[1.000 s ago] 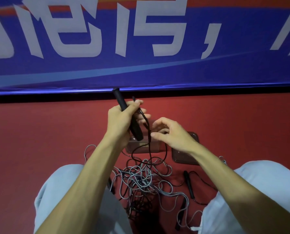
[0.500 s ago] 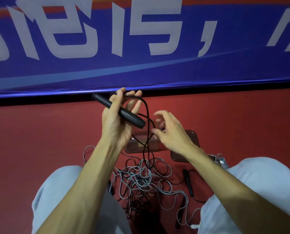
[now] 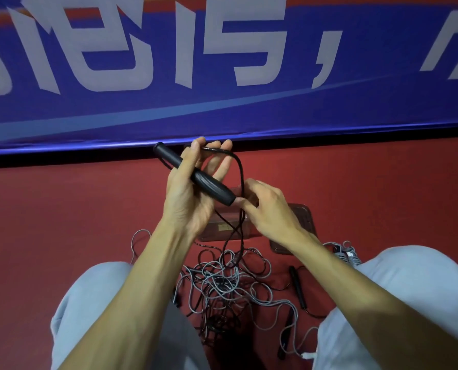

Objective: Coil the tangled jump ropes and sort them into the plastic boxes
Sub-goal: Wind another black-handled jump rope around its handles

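The left hand (image 3: 185,201) clamps the black handle (image 3: 212,186) under its thumb, fingers spread and looped by the black cord (image 3: 240,169), which the right hand (image 3: 270,212) pinches. The tangled ropes (image 3: 222,287) lie at 6 o'clock, just short of the plastic boxes (image 3: 306,217). Step: coiling. Next: draw cord free and wrap another loop.

A tangled pile of grey and black jump ropes (image 3: 222,287) is lying before two clear plastic boxes (image 3: 306,220) sitting side by side. Above the boxes, the left hand (image 3: 188,193) is gripping a black cylindrical handle (image 3: 209,184), the right hand (image 3: 268,209) pinching its black cord (image 3: 240,172).
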`<state>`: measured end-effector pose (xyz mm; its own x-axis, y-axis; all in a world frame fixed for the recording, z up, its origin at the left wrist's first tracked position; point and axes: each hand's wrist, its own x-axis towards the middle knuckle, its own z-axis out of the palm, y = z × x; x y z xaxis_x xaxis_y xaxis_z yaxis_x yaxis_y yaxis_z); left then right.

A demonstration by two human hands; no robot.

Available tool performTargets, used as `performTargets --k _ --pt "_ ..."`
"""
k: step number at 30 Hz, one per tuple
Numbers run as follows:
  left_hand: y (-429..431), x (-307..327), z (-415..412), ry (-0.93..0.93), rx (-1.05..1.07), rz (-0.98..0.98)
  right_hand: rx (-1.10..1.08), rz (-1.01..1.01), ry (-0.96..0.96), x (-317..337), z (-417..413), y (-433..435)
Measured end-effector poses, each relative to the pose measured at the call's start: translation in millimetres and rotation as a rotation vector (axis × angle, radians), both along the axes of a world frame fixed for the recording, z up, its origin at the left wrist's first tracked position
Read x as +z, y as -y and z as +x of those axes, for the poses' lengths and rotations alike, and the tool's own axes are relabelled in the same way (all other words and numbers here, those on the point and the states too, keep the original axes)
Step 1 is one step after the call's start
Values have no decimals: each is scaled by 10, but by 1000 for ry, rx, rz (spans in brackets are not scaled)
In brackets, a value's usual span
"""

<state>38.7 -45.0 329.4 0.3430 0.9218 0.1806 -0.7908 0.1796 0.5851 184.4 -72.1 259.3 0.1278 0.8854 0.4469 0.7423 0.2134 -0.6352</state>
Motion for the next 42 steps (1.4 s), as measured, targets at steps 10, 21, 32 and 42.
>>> performTargets --k 10,21,32,42 --pt "-223 -332 46 -512 352 153 -26 31 -346 218 67 78" --pt "-141 -547 128 -1136 -89 461 131 254 -1075 633 160 169" --pt "32 -495 214 -1050 -184 497 30 176 -1502 555 410 113" --pt "36 -208 172 -492 -12 56 37 -144 -853 350 226 78"
